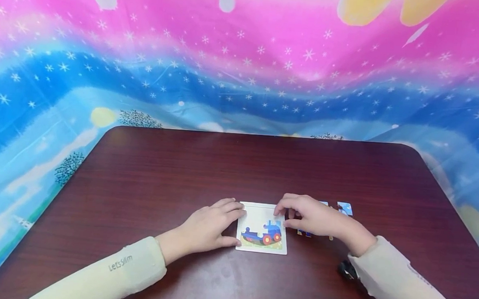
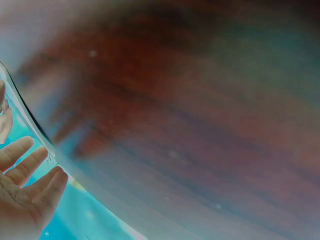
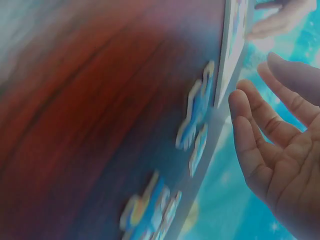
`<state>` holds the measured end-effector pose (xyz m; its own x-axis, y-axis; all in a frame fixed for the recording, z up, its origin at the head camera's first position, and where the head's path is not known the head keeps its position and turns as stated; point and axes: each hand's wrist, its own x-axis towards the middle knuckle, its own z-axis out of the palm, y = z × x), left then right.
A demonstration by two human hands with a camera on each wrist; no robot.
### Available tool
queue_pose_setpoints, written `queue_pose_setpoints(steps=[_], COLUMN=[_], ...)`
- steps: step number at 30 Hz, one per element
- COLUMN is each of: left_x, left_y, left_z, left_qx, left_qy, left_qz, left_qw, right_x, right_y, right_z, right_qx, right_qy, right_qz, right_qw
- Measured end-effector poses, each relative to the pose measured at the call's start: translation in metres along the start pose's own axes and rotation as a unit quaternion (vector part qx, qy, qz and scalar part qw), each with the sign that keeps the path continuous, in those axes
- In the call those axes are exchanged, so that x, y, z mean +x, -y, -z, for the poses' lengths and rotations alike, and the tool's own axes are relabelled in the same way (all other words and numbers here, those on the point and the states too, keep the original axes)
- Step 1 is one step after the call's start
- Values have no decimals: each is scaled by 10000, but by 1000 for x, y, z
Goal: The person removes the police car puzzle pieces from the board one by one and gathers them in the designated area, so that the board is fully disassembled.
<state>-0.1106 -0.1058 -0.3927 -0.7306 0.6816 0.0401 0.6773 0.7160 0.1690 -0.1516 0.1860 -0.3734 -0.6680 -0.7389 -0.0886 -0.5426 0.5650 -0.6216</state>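
A small square jigsaw puzzle board (image 1: 256, 213) with a pale frame lies on the table. Joined pieces showing a blue train with red wheels (image 1: 267, 238) fill its lower part and some of its right side; the upper left is bare. My left hand (image 1: 211, 226) rests at the board's left edge, fingers and thumb extended. Over the upper right of the board is my right hand (image 1: 307, 214), fingers gently bent, fingertips at the frame. The right wrist view shows nothing between the fingers of the right hand (image 3: 280, 145). Loose puzzle pieces (image 1: 345, 208) lie beyond it, partly hidden.
More loose jigsaw pieces (image 3: 197, 110) lie on the dark reddish wooden table (image 1: 180, 164) beside the board. A small black object (image 1: 347, 270) is by the right sleeve. A pink and blue patterned cloth (image 1: 244, 75) hangs around the table's far edge and sides.
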Motion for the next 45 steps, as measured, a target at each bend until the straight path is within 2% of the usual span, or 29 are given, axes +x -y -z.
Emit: queue_pose_setpoints(steps=[9,20,30,37,45], left_x=[1,2,3,4,8], left_y=[1,2,2,1,1], left_z=[1,-1,-3,1,3], left_qx=[36,-28,-165,-193,-112], left_qy=[180,269,306,359,455], left_qz=[229,279,286,272,267], left_qw=[9996,9992,9990,9988,9985], right_x=[14,19,18,21,21], right_y=[5,13,14,11,9], right_z=[-11,-13,-13,-14,-14], right_qx=[-219,-479,-646,-663,-762], right_qy=[310,672,784,886,892], right_qz=[-108,90,248,112,191], right_qw=[9992,9965,9945,9938,9929])
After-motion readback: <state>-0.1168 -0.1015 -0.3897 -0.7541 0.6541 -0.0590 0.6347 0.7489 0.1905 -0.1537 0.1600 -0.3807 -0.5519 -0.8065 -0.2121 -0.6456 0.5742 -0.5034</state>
